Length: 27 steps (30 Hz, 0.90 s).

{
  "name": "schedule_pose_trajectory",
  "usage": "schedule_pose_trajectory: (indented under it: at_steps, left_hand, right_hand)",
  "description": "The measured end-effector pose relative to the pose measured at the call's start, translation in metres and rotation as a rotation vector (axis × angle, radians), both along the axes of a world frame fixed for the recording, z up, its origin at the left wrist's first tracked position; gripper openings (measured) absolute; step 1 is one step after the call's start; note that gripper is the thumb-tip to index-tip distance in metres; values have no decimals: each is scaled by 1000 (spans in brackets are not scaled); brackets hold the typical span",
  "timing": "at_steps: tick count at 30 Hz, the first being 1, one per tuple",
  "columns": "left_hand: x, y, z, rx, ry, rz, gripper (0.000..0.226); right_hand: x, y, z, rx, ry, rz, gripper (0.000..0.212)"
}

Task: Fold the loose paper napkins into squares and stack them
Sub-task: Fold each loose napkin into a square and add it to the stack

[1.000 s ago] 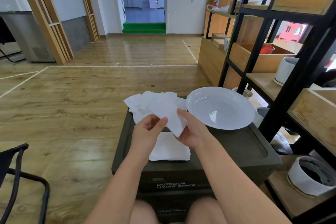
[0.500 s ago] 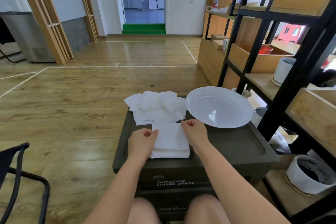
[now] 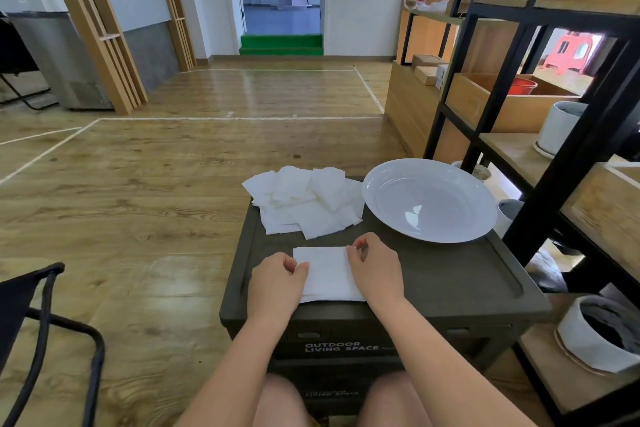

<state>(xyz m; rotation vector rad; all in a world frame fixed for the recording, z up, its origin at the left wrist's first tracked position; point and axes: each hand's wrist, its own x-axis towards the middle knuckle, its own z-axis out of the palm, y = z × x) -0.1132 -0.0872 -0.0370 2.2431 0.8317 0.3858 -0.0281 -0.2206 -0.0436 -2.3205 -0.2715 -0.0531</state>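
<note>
A small stack of folded white napkins (image 3: 329, 274) lies near the front of the dark box lid (image 3: 450, 274). My left hand (image 3: 277, 284) rests on the stack's left edge, fingers curled, thumb and fingertips touching the top napkin. At the stack's right edge my right hand (image 3: 375, 270) pinches the far right corner of that top napkin. Behind the stack, at the lid's far left, sits a heap of loose white napkins (image 3: 304, 204).
A large white plate (image 3: 429, 199) sits on the lid's far right. A black-framed wooden shelf (image 3: 540, 156) with pots stands close on the right. A black folding chair (image 3: 38, 333) is at the left, on the wooden floor.
A second ago both hands held a napkin up in the air. They lowered it onto the folded stack and now press and pinch its edges.
</note>
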Motion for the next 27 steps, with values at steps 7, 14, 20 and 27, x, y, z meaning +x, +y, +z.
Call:
schedule_pose_trajectory:
  at_steps: [7, 14, 20, 27]
  left_hand:
    - [5, 7, -1, 61, 14, -6, 25]
    - [69, 43, 20, 141, -99, -11, 19]
    - [146, 72, 38, 341, -5, -180, 44]
    - [173, 71, 30, 452, 329, -257, 21]
  right_hand:
    - [0, 4, 0, -77, 7, -4, 15]
    - [-2, 5, -4, -159, -38, 32, 8]
    - [0, 7, -4, -209, -32, 53, 5]
    - [3, 7, -5, -203, -35, 57, 8]
